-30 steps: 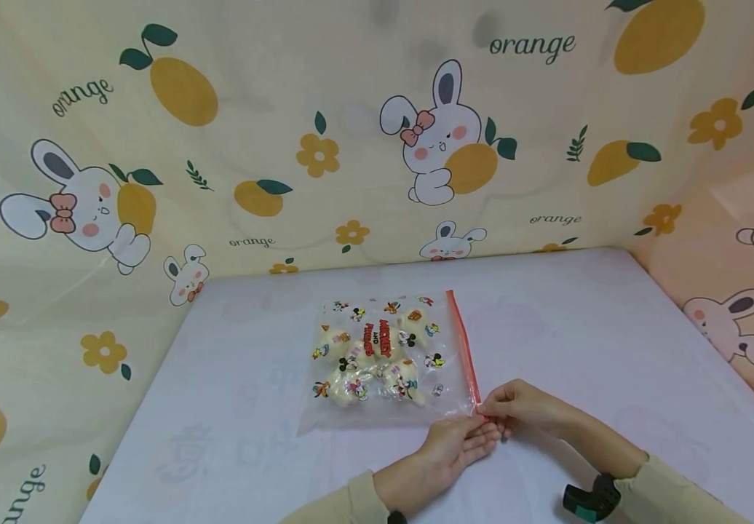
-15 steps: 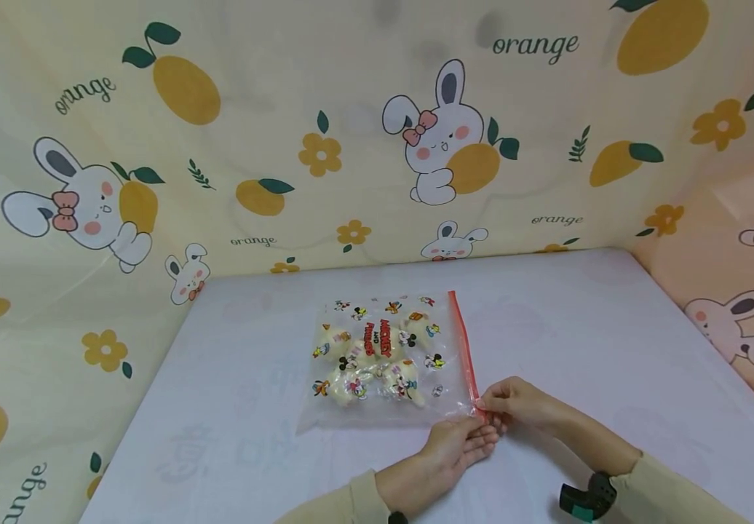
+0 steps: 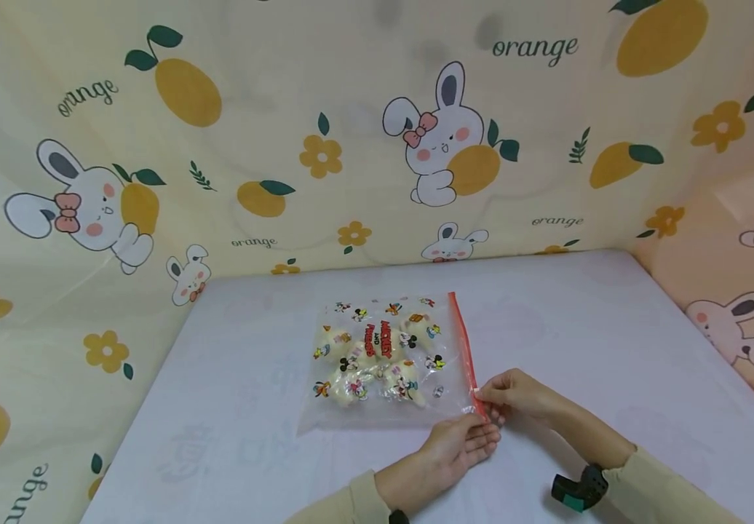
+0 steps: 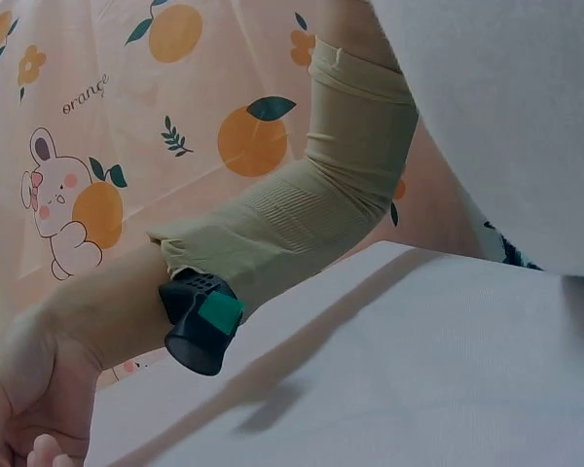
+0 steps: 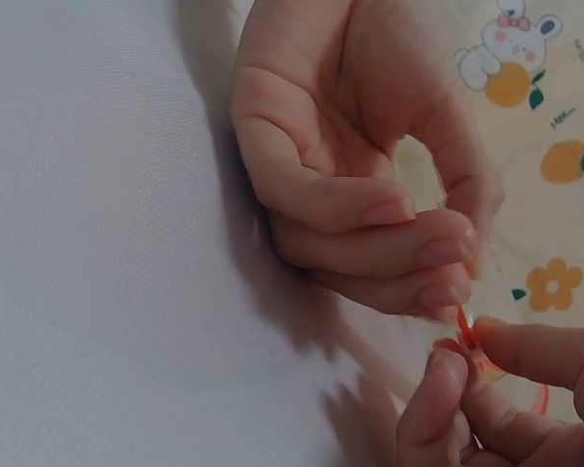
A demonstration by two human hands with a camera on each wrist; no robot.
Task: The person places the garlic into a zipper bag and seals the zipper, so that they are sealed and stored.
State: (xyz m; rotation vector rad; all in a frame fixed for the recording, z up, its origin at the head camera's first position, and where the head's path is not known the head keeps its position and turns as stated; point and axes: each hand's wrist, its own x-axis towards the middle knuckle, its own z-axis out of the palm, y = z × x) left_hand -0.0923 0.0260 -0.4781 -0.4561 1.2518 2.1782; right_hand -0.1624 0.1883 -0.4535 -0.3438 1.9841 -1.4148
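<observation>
A clear zip bag [image 3: 377, 404] printed with cartoon characters lies flat on the table, several pale rounded items inside it. Its red zip edge [image 3: 463, 338] runs down the right side. At the near corner of that edge, my left hand [image 3: 450, 453] pinches the bag between thumb and index, palm turned partly up, other fingers loosely bent. Just beyond, my right hand [image 3: 517, 397] pinches the red strip between thumb and fingertips. The right wrist view shows both the left hand [image 5: 350, 165] and the right hand's thumb and fingers [image 5: 535, 352] close together at the strip.
The white table [image 3: 239, 349] stretches around the bag. Behind and beside it hangs a cream cloth [image 3: 364, 167] printed with rabbits and oranges. A black wrist camera [image 3: 580, 487] sits below the right sleeve [image 3: 665, 487].
My right hand has slid a short way up the red strip, away from the left hand, exposing more of the strip between them. The left hand and the bag have stayed almost still.
</observation>
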